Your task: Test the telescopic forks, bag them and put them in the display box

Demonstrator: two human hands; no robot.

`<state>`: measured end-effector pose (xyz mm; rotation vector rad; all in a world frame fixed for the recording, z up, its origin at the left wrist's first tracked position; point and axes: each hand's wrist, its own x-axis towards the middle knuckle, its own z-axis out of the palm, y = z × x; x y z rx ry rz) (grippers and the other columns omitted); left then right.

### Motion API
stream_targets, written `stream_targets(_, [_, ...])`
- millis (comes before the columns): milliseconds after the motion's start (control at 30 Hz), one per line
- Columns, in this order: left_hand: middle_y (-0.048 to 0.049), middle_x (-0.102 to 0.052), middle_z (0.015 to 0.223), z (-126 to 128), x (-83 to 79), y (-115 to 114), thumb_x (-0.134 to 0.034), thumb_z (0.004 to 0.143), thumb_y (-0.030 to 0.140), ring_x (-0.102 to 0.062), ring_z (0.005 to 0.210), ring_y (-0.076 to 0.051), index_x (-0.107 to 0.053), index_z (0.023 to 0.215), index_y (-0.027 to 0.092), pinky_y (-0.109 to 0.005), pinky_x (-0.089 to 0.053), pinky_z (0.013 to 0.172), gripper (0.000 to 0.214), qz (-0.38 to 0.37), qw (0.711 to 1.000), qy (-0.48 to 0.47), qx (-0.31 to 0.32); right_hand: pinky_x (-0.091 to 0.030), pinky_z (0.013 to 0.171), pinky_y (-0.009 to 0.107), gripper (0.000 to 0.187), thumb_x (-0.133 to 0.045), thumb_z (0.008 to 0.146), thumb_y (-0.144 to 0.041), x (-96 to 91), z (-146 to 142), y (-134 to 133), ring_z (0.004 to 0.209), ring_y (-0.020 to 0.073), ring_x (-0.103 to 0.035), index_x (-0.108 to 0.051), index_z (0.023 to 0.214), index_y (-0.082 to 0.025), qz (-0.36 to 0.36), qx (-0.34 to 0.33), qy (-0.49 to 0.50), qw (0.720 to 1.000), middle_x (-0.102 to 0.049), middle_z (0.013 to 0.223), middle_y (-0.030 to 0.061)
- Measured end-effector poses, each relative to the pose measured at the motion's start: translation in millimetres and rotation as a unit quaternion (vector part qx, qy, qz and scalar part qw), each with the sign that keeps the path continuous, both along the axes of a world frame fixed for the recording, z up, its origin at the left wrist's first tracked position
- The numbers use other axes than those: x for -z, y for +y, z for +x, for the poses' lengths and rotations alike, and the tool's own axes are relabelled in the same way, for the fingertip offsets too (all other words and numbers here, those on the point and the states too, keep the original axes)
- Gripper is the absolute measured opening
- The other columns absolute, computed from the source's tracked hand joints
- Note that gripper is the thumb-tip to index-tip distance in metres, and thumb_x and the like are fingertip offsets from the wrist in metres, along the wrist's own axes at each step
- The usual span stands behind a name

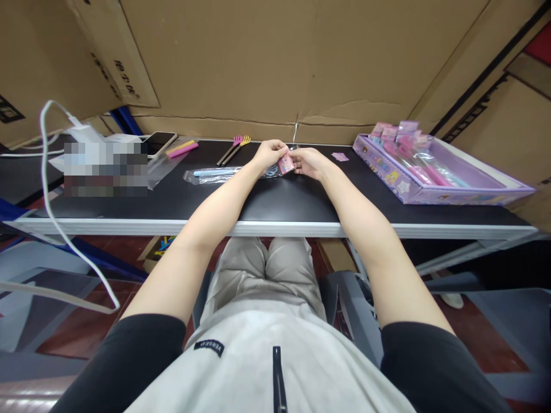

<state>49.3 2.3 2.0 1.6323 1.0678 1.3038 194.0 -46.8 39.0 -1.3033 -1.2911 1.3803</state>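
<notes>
Both my hands meet at the far middle of the black tabletop. My left hand (pixel 270 154) is closed, its thumb and fingers pinching a small pink printed card (pixel 286 163) at the top end of a clear plastic bag. My right hand (pixel 310 163) has its fingers curled at the card's right edge, closed on it. The clear bag (pixel 210 175) lies leftward under my left wrist, with a light blue stick inside and a bluish coiled part close to the card. Part of the bag is hidden by my left hand and forearm.
On the right stands a purple display box (pixel 408 192) with several bagged pink items. A loose pink card (pixel 340 156) lies nearby. Left are pink and yellow claw-ended back scratchers (pixel 235 150), pink and yellow tubes (pixel 183 149), a phone (pixel 160 141) and a white cable (pixel 47 166). Cardboard walls enclose the table.
</notes>
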Motion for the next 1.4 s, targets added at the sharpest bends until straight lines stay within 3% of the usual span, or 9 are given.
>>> stream_targets(267, [0.0014, -0.069, 0.069, 1, -0.9, 0, -0.068, 0.096, 0.004, -0.067, 0.073, -0.014, -0.065, 0.074, 0.018, -0.028, -0.06, 0.089, 0.026, -0.009, 1.0, 0.002, -0.011, -0.033, 0.053, 0.022, 0.038, -0.059, 0.104, -0.006, -0.1, -2, -1, 0.05, 0.0081, -0.047, -0.061, 0.068, -0.015, 0.022, 0.004, -0.003, 1.0, -0.058, 0.058, 0.0001])
stream_targets(433, [0.0027, -0.066, 0.066, 3, -5.3, -6, -0.066, 0.096, 0.0, -0.064, 0.069, -0.013, -0.063, 0.07, 0.018, -0.026, -0.058, 0.086, 0.032, -0.019, 1.0, -0.011, -0.014, -0.035, 0.052, 0.021, 0.035, -0.062, 0.102, -0.004, 1.6, -1, 1, 0.051, 0.0085, -0.05, -0.062, 0.069, -0.015, 0.034, 0.006, -0.005, 0.999, -0.059, 0.058, -0.0002])
stream_targets(733, [0.0013, -0.067, 0.071, 3, -3.2, -4, -0.068, 0.094, 0.003, -0.067, 0.076, -0.015, -0.064, 0.074, 0.018, -0.031, -0.058, 0.095, 0.026, -0.021, 1.0, -0.004, -0.002, -0.034, 0.051, 0.022, 0.03, -0.067, 0.093, -0.002, 6.2, 1, 8, 0.051, 0.009, -0.047, -0.064, 0.067, -0.015, 0.075, 0.023, -0.035, 0.996, -0.058, 0.055, 0.0005])
stream_targets(933, [-0.0043, -0.075, 0.09, -3, 1.4, 2, -0.067, 0.094, 0.01, -0.073, 0.097, -0.022, -0.071, 0.09, 0.018, -0.036, -0.056, 0.106, 0.01, 0.042, 0.988, 0.143, -0.045, -0.037, 0.053, 0.023, 0.025, -0.071, 0.086, -0.008, 8.6, 8, 17, 0.055, 0.0109, -0.048, -0.06, 0.067, -0.019, 0.103, 0.084, -0.087, 0.987, -0.058, 0.058, 0.0003])
stream_targets(1000, [-0.0068, -0.078, 0.1, -8, 2.1, 2, -0.07, 0.091, 0.013, -0.073, 0.107, -0.025, -0.075, 0.1, 0.018, -0.038, -0.054, 0.111, 0.011, 0.067, 0.973, 0.215, -0.052, -0.045, 0.058, 0.025, 0.022, -0.074, 0.083, -0.011, 12.5, 15, 24, 0.058, 0.0132, -0.049, -0.06, 0.069, -0.021, 0.117, 0.112, -0.122, 0.979, -0.058, 0.061, 0.0005])
stream_targets(1133, [-0.0138, -0.079, 0.125, -14, 0.3, -3, -0.072, 0.091, 0.016, -0.071, 0.124, -0.031, -0.076, 0.127, 0.016, -0.042, -0.053, 0.115, 0.036, 0.081, 0.931, 0.354, -0.042, -0.06, 0.08, 0.035, 0.016, -0.07, 0.085, -0.01, 21.5, 31, 39, 0.071, 0.0196, -0.059, -0.063, 0.077, -0.022, 0.151, 0.169, -0.218, 0.949, -0.061, 0.069, 0.0023])
stream_targets(1267, [-0.0185, -0.074, 0.142, -15, -4.7, -12, -0.069, 0.095, 0.019, -0.068, 0.134, -0.033, -0.073, 0.14, 0.014, -0.042, -0.05, 0.117, 0.045, 0.078, 0.897, 0.433, -0.03, -0.058, 0.106, 0.042, 0.016, -0.063, 0.087, -0.006, 22.9, 43, 42, 0.107, 0.0297, -0.073, -0.071, 0.085, -0.019, 0.199, 0.179, -0.335, 0.903, -0.08, 0.101, 0.0148])
stream_targets(1400, [-0.0187, -0.074, 0.144, -15, -7.5, -14, -0.07, 0.095, 0.025, -0.065, 0.139, -0.035, -0.074, 0.139, 0.015, -0.045, -0.049, 0.12, 0.045, 0.105, 0.881, 0.462, -0.019, -0.055, 0.113, 0.045, 0.025, -0.057, 0.09, -0.004, 19.4, 48, 40, 0.125, 0.0351, -0.073, -0.078, 0.098, -0.016, 0.205, 0.169, -0.418, 0.869, -0.081, 0.123, 0.0232])
